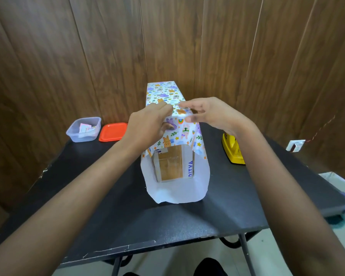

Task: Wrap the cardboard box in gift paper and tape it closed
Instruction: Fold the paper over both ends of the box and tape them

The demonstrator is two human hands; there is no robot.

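Left hand (147, 124) and right hand (213, 114) are both working the near top edge of the gift paper (173, 92), mid-table. Sweeping left to right: a clear plastic tub (83, 129) holding paper scraps is sitting at the far left of the black table (108, 196), with an orange lid (113, 131) lying flat just beside it. Left hand is pinching the paper at the top-left corner, fingers curled over the top and thumb lying on the near face. The cardboard box (169, 164) is lying lengthwise, running away from the camera, with paper wrapping its long sides. The near end is standing open, showing brown card and blue lettering. The paper is overhanging there like a sleeve, white side showing, and its top flap is hanging down over the upper part of the end. Right hand is pinching the top-right corner, index on top and thumb on the near face; it's slightly blurred. A yellow tape dispenser (233, 148) is sitting near the right table edge.
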